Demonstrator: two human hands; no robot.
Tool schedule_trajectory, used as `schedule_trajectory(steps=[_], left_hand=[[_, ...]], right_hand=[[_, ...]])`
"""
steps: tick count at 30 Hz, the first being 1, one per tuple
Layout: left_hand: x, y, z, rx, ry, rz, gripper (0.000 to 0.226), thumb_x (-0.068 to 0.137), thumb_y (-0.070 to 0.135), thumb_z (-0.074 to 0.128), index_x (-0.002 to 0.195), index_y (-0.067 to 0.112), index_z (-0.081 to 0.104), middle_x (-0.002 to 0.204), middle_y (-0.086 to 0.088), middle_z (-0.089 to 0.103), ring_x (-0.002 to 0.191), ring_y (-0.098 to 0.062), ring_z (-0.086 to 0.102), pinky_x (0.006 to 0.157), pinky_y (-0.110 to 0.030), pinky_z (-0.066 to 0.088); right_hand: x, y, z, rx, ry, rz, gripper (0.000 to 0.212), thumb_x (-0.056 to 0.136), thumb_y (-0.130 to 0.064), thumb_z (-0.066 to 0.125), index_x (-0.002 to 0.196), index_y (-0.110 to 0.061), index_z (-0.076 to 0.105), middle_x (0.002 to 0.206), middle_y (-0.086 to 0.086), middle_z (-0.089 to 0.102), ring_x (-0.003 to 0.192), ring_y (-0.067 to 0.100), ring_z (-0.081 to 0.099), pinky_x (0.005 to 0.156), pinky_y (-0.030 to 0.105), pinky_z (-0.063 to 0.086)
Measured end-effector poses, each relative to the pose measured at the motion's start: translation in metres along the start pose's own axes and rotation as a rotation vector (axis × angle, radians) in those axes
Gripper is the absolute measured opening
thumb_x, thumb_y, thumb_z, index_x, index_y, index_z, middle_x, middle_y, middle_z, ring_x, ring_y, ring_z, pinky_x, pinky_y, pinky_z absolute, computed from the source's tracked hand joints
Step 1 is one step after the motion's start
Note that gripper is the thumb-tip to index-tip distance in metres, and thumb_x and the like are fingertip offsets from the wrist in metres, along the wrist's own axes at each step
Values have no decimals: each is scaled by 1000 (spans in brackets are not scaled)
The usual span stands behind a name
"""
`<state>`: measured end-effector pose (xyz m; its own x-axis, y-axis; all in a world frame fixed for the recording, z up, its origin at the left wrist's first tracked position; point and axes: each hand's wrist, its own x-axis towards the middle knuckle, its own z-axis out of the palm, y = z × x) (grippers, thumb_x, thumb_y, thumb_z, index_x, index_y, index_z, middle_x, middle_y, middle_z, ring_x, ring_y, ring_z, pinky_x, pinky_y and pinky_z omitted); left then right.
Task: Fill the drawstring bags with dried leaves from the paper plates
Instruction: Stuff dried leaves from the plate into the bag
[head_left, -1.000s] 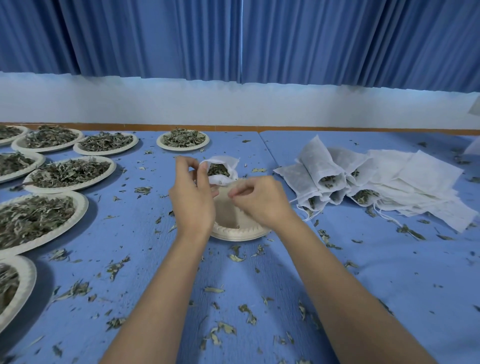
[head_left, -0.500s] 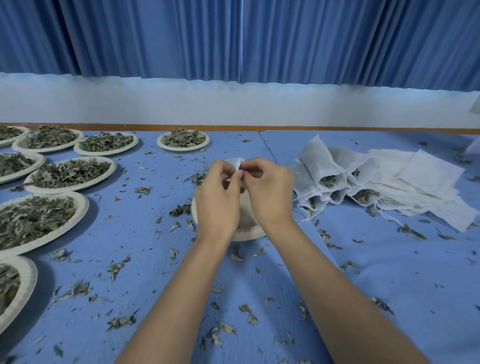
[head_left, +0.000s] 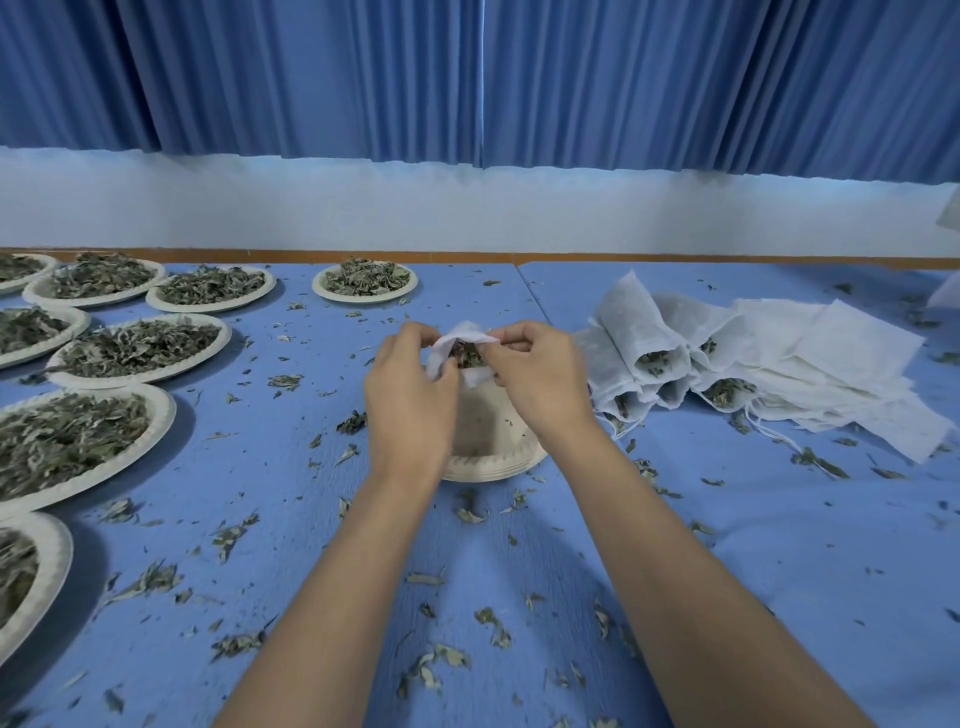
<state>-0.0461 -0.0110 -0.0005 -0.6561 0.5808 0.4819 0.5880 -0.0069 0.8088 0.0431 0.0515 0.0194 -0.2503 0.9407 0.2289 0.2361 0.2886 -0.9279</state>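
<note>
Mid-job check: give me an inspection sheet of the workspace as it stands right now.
Surface: blue table, littered all over.
Job's things: drawstring bag with leaves showing in its mouth, held above a near-empty paper plate; heaped plates at left; filled bags and flat empty bags piled at right.
Clutter: loose leaves scattered across the table.
Grippers: left hand and right hand both pinch the bag's mouth.
Cables: nothing seen.
Surroundings: blue curtains above a white wall.
</note>
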Motion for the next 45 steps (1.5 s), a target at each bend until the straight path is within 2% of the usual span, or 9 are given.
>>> schedule_trajectory(steps=[8, 18, 20, 23, 28, 34, 38, 42, 45], left_hand=[[5, 6, -7, -96, 27, -174, 28, 87, 5, 54, 71, 28, 57, 76, 15, 61, 72, -18, 61, 64, -27, 45], [2, 8, -6, -130, -36, -105, 37, 87, -5, 48, 109, 14, 71, 94, 9, 69, 87, -9, 64, 82, -22, 52], [1, 6, -6, -136, -5, -72, 34, 89, -2, 49, 107, 14, 72, 90, 13, 68, 77, 1, 61, 71, -8, 46], [1, 4, -4, -190, 3, -79, 31, 89, -4, 51, 103, 11, 73, 105, 1, 70, 95, -11, 66, 86, -24, 53], [-7, -1, -1, 68, -8, 183, 36, 86, -7, 49, 113, 8, 67, 113, -6, 67, 102, -18, 60, 79, -5, 32], [-3, 12, 6, -184, -116, 0, 44, 91, -2, 40, 128, 14, 58, 120, -5, 64, 108, -23, 59, 95, -40, 49], [-6, 18, 13, -285, -243, -65, 48, 92, -3, 39, 133, 18, 52, 137, 8, 52, 126, -9, 48, 105, -30, 40], [-1, 37, 31, -196, -382, -81, 44, 91, 6, 45, 130, 24, 54, 125, 9, 59, 111, -12, 56, 78, -12, 39], [4, 53, 51, -292, -487, -184, 31, 87, 5, 45, 87, 30, 64, 78, 19, 62, 73, -3, 58, 56, -9, 40]], right_hand=[[-5, -3, 2, -211, 23, -116, 7, 83, -11, 58, 82, -17, 55, 67, -8, 51, 69, 14, 52, 62, 28, 41], [-5, -8, 1, 209, -185, 62, 20, 80, -7, 69, 89, -19, 56, 85, 2, 61, 86, 20, 64, 90, 46, 52], [-4, -9, -1, 192, -195, 56, 14, 79, -6, 68, 81, -17, 59, 79, 1, 60, 79, 17, 60, 88, 45, 53], [-5, -5, -3, 44, 4, -61, 19, 78, -3, 63, 73, -18, 53, 64, -6, 52, 65, 15, 53, 72, 41, 50], [-15, 1, 2, -402, 202, -370, 12, 88, -12, 46, 98, -17, 49, 84, -3, 52, 73, 23, 53, 61, 37, 40], [-5, 1, -3, -75, 9, -187, 46, 92, 1, 32, 128, -14, 57, 104, 13, 66, 96, 28, 63, 86, 46, 52], [-3, 2, -10, -73, 59, -144, 55, 86, 11, 33, 127, -12, 60, 101, 17, 69, 92, 33, 64, 84, 42, 51], [6, 7, -31, -63, 154, -79, 55, 85, 10, 33, 127, -12, 61, 100, 14, 68, 84, 28, 61, 74, 31, 50], [13, 13, -44, 4, 192, 45, 37, 90, -2, 37, 105, -9, 69, 87, 10, 65, 69, 18, 51, 58, 25, 41]])
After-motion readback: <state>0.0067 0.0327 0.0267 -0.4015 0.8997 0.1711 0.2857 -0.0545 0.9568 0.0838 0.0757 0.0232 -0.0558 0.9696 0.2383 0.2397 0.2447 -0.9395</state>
